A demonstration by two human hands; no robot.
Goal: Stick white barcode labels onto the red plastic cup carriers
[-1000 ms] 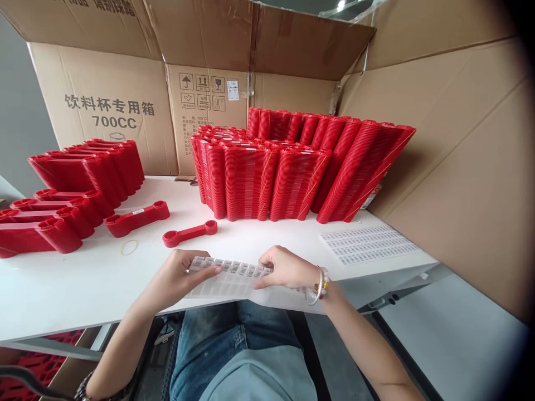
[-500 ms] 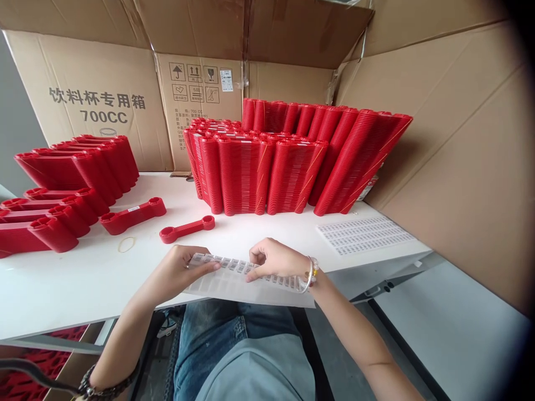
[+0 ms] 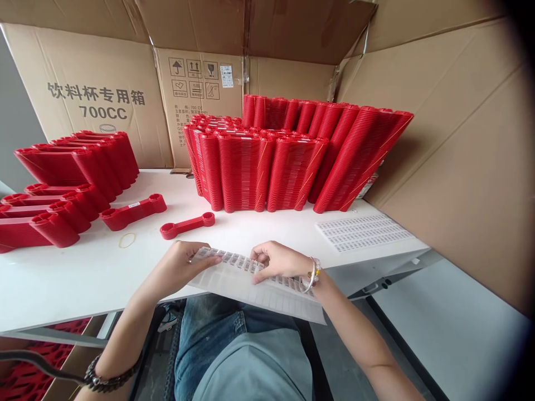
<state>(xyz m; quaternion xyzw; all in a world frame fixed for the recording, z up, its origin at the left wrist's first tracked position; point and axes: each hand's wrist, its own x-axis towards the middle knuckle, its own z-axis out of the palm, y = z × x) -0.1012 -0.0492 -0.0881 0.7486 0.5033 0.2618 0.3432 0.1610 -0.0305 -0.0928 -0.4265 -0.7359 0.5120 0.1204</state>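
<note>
At table edge: L hand (image 3: 178, 267) fingers pinch label sheet (image 3: 251, 287); R hand (image 3: 278, 262) fingers picking label.

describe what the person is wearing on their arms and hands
Both forearms are bare, with no sleeves in view and no gloves. The left hand has a dark beaded bracelet on its wrist. The right hand has a thin silvery bangle with a few coloured beads on its wrist.
</note>
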